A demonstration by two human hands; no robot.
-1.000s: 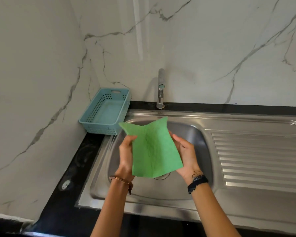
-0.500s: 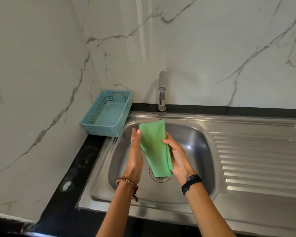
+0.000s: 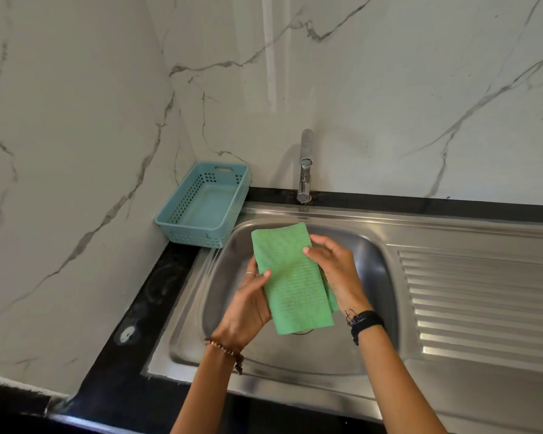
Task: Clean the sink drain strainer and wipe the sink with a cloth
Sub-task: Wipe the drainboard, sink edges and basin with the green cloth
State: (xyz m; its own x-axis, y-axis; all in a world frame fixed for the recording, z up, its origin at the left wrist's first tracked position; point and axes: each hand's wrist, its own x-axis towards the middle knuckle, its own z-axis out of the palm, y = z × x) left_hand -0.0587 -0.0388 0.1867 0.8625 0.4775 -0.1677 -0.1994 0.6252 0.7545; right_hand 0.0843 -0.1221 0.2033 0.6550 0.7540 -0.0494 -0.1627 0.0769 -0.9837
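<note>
A green cloth [image 3: 290,278], folded into a long rectangle, hangs above the steel sink basin [image 3: 373,270]. My left hand [image 3: 248,305] holds its left edge with the thumb on top. My right hand [image 3: 336,274] grips its right edge, fingertips pressed on the face of the cloth. The cloth hides almost all of the drain strainer [image 3: 304,332]; only a thin arc of its rim shows under the lower edge.
A light blue perforated basket [image 3: 182,220] sits on the black counter at the sink's back left corner. The chrome tap [image 3: 305,170] stands behind the basin. A ribbed steel drainboard [image 3: 477,296] extends to the right. Marble walls close in at left and behind.
The cloth was spread open a second ago, then folded in half. Now it lies flatter and wider between both hands, which grip its two edges.
</note>
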